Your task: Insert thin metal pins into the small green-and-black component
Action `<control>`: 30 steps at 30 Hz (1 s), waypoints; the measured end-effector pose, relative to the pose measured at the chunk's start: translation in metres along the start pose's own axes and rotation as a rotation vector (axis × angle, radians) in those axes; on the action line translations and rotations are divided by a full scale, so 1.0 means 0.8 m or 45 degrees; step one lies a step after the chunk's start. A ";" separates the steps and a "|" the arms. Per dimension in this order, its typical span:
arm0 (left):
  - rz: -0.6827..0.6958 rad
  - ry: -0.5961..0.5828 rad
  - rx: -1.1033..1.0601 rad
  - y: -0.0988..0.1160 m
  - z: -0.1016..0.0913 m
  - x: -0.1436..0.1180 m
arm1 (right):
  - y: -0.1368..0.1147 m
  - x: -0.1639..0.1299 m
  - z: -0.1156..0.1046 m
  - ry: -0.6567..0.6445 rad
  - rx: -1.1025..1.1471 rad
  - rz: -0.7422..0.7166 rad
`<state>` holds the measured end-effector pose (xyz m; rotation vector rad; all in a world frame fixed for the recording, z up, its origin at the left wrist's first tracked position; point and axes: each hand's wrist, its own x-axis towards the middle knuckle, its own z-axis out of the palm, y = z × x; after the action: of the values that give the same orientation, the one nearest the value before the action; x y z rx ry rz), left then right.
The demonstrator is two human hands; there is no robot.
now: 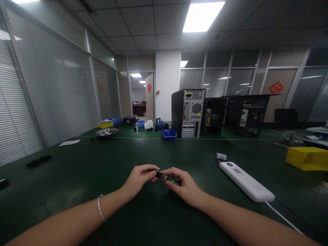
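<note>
computer cases: 3 | blue bins: 3 | yellow bins: 2 | power strip: 1

- No text can be read anywhere.
- Red diamond signs are seen on the door and glass partition; their characters are illegible.
- Dark marks on the white power strip are blurred.

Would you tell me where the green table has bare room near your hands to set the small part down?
Bare mat lies left of the left hand, short of the black pieces. More lies between the hands and the blue bin. Right of the right hand is tighter: the power strip lies there.
</note>
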<state>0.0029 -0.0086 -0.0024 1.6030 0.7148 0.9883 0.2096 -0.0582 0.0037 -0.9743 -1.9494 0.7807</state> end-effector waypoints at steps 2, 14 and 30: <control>0.025 0.021 0.038 0.000 -0.005 0.003 | -0.001 0.000 0.000 0.015 0.026 0.026; 0.283 -0.509 0.903 0.011 -0.011 -0.005 | 0.001 0.003 0.000 0.080 0.023 0.083; 0.168 -0.354 1.237 0.028 0.015 -0.025 | 0.014 0.001 -0.002 -0.135 -0.135 0.089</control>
<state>0.0031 -0.0367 0.0137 2.5888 0.9711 0.4744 0.2146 -0.0513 -0.0042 -1.0890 -2.0750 0.7895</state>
